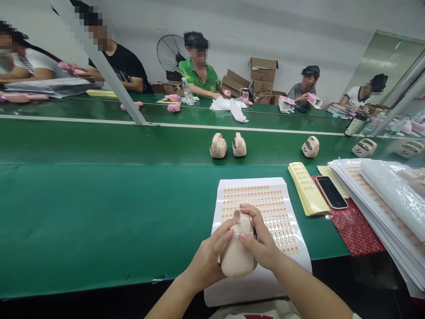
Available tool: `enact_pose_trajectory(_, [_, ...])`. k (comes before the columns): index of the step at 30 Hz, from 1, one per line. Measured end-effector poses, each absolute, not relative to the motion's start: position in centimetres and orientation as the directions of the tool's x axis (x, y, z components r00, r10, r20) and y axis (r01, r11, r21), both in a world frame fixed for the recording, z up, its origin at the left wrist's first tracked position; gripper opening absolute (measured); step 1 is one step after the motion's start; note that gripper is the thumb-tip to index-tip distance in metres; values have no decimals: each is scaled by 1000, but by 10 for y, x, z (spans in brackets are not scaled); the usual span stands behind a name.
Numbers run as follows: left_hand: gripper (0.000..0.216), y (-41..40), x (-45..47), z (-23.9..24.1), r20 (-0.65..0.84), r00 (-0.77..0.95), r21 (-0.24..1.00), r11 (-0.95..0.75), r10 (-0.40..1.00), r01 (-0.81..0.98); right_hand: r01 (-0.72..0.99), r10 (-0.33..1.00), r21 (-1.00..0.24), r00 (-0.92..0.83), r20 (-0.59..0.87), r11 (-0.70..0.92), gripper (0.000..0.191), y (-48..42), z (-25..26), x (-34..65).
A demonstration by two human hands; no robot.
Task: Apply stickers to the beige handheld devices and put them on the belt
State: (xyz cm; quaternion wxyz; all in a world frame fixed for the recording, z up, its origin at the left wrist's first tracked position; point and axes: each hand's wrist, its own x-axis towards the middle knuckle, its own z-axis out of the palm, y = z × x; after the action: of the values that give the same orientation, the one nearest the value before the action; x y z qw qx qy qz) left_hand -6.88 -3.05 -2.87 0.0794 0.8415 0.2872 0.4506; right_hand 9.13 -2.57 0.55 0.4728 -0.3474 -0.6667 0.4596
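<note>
Between my two hands is a rounded cream plastic device with a loop handle on top (237, 257), held above a white sheet of small oval stickers (229, 190). My left hand (212, 248) wraps its left side, fingers closed against the body near the handle. On the other side, my right hand (262, 241) grips it, with the thumb on the shell and the fingers over the handle and far side. The device's far face is turned away from me and hidden. Part of the sticker sheet lies under my hands and forearms and hangs over the table edge.
Similar cream devices (218, 146) stand on the green belt (133, 141) beyond the table. To the right lie a yellow sticker stack (307, 190), a phone (332, 192) on red wrap (360, 228), and piled sheets (395, 235). Several people sit across the belt; a slanted post (109, 71) rises at left.
</note>
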Motion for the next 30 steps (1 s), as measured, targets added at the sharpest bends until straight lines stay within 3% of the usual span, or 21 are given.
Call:
enact_pose_trajectory(4, [82,-30,-68,-30,712,431,407,-826,554,390,35,914,-944,-263,309,329,35,-18,4,94])
enact_pose_trajectory(10, [81,-28,-63,-35,719,381,484,-813,581,324,-157,899,-987,-429,88,21,49,-13,11,112])
enact_pose_trajectory(16, [76,-29,-59,-32,745,369,470,-830,556,302,-67,882,-991,-452,135,118,67,-20,15,117])
enact_pose_trajectory(30, [85,-32,-63,-27,692,415,462,-804,591,374,-77,878,-993,-465,116,90,59,-25,19,115])
